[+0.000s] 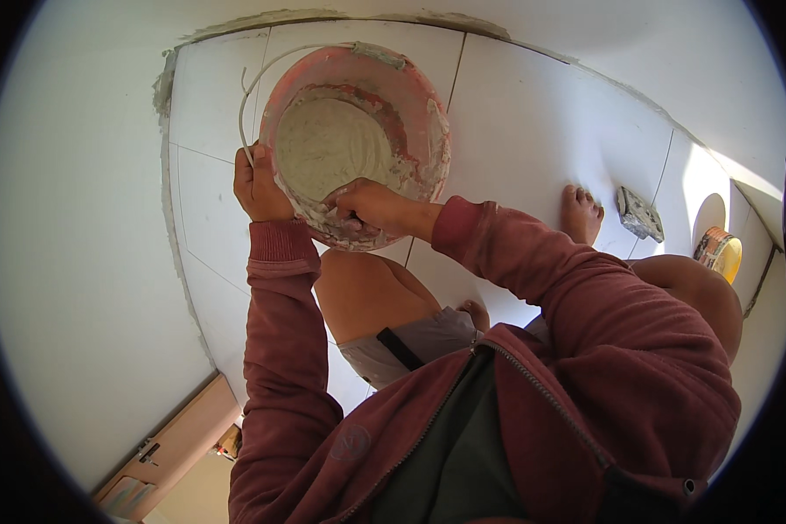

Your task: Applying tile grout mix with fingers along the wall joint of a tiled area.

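A: Holding what with the left hand (262, 188)?
B: Gripping the round red plastic bucket (417, 109) by its left rim, fingers wrapped firmly.
A: And with the right hand (367, 203)?
B: Curling over the near rim, lying nearer the wet-looking grey paste (332, 144) just beyond; not making out whether pinching anything.

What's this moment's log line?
left hand: on round red plastic bucket | right hand: over bucket, grip unclear | inside: grey paste

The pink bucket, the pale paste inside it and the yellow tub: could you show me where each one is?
Pink bucket (413, 98): head view, on its inner wall.
Pale paste (327, 140): head view, middle of its visible surface.
Yellow tub (714, 248): head view, on its patterned side.
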A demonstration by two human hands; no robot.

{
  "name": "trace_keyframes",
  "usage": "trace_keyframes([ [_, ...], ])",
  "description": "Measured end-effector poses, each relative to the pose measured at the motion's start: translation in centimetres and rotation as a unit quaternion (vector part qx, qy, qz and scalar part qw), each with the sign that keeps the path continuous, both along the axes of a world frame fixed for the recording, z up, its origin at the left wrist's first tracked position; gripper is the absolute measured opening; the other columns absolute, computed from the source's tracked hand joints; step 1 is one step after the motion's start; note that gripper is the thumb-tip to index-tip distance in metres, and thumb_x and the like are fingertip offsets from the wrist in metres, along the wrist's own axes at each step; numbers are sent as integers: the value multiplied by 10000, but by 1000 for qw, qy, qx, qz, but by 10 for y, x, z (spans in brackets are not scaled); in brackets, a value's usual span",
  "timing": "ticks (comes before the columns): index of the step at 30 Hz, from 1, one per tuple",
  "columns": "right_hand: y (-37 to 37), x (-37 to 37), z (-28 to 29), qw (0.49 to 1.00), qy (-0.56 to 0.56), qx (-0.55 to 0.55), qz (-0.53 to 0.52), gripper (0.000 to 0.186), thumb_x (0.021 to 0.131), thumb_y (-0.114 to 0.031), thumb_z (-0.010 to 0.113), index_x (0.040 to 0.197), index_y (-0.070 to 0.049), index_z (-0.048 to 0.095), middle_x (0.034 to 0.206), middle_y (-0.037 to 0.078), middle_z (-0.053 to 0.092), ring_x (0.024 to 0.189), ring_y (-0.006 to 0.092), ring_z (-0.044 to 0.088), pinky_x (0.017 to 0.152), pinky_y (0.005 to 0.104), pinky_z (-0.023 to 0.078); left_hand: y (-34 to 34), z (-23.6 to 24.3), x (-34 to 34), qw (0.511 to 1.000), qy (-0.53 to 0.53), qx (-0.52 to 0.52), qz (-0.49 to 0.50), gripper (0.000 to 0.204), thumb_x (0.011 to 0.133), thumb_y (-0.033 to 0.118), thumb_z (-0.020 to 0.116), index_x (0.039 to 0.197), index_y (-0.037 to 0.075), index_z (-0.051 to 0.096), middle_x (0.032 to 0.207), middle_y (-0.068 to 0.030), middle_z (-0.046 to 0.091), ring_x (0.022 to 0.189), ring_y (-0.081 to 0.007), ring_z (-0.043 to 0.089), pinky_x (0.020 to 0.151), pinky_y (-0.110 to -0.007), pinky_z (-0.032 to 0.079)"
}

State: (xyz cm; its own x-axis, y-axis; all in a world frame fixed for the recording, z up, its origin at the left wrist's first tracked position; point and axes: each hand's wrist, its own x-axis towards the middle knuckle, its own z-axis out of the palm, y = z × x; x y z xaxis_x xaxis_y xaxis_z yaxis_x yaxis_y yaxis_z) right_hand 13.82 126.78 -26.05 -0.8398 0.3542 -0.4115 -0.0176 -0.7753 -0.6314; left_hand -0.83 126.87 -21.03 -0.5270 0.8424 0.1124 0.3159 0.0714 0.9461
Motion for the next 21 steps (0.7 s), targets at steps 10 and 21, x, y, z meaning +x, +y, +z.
trace_keyframes([
  [10,82,123,-55,848,-155,65,-503,329,737,-108,426,1055,-28,405,552,46,479,391,110,386,351,237,300,-17,16,24,1000,-13,-6,19,167,842,163,446,702,73,436,652,45,402,620,-50,351,574,-192,324],
  [21,136,209,-94,702,-564,152,-407,750,709,-217,449,1195,187,44,899,298,536,864,407,521,790,414,404,-14,31,50,995,-91,22,22,177,849,172,434,704,70,425,654,37,405,605,-58,353,566,-201,323],
])
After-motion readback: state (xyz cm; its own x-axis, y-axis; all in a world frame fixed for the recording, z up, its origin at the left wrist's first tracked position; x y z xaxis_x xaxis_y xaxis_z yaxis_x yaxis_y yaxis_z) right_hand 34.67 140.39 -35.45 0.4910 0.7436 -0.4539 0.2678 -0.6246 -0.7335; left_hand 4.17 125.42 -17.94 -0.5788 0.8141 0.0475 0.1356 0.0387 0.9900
